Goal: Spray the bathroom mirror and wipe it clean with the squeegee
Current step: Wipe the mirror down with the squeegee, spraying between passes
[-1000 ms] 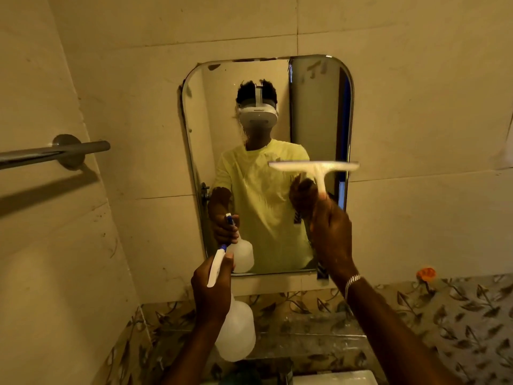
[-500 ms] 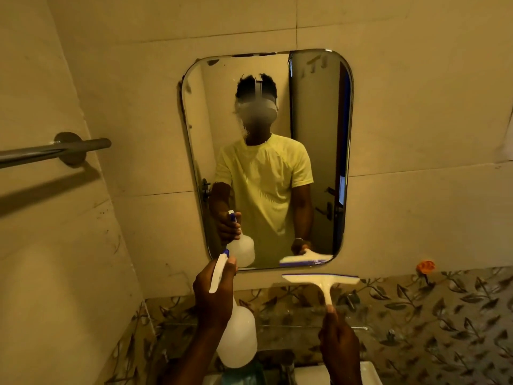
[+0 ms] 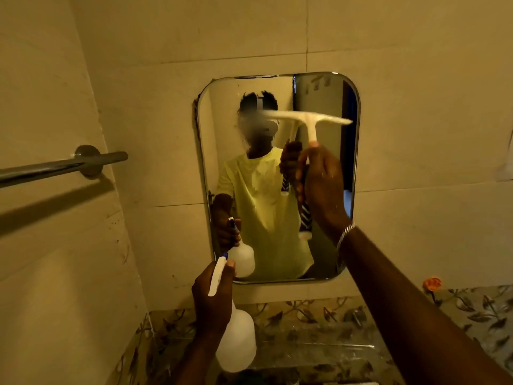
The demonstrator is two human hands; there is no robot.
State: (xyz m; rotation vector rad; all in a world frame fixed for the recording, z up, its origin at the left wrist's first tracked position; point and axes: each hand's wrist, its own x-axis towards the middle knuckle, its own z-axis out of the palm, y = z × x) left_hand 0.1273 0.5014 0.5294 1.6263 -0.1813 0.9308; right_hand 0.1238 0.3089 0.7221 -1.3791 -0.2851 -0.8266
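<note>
White squeegee (image 3: 308, 118) clenched in your right hand (image 3: 322, 184) | left hand (image 3: 212, 301) grips spray bottle (image 3: 236, 343) | risk: tilted blade leaves streaks on mirror (image 3: 277, 245).

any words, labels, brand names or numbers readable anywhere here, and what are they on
None can be read.
Spray bottle: plain white, no label showing.
Squeegee: motion-blurred, no print visible.
Mirror: faint smears near the top right, not legible as text.
Wall tiles: no writing.
</note>
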